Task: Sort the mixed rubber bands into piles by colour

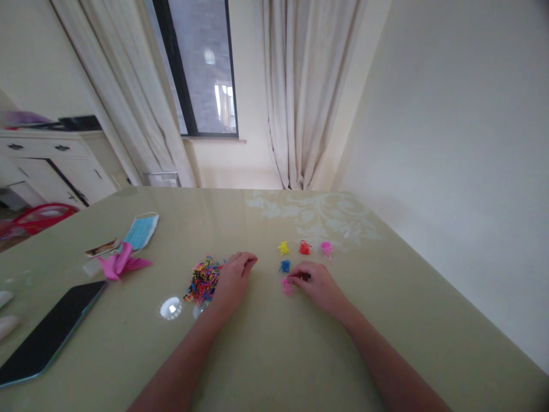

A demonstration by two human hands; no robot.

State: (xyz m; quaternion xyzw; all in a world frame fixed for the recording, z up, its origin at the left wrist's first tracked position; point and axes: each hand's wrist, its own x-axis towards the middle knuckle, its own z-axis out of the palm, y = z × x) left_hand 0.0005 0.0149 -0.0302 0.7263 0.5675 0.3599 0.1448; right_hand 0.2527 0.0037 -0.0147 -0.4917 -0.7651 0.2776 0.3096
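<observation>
A mixed heap of small coloured rubber bands (203, 280) lies on the table. My left hand (234, 281) is just right of it, hiding its right side, with the fingertips pinched together; whatever they hold is too small to make out. My right hand (316, 284) pinches at a small pile of pink rubber bands (287, 287), its fingertips touching the pile. Beyond it sit a blue pile (285, 266), a yellow pile (283, 248), a red pile (304, 247) and a second pink cluster (326, 248).
A round clear lid-like piece (170, 308) stands left of the heap, with another clear piece (200, 309) partly behind my left forearm. Farther left lie a dark tablet-like device (51, 329), a pink folded piece (122, 263) and a blue face mask (141, 231). A wall (463, 171) borders the table's right side.
</observation>
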